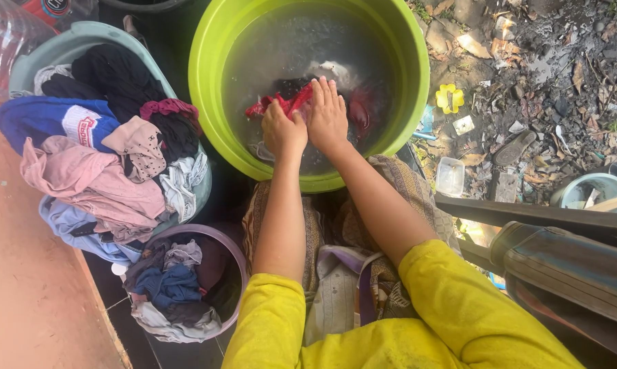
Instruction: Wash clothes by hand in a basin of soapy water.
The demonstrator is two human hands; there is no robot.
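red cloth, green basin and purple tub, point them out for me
red cloth [289, 101], head view, wet fold by the left hand
green basin [206, 82], head view, left rim
purple tub [234, 253], head view, right rim

teal basket [31, 58] w/ piled clothes | purple tub [236, 256] w/ clothes | yellow flower toy [449, 98] on ground
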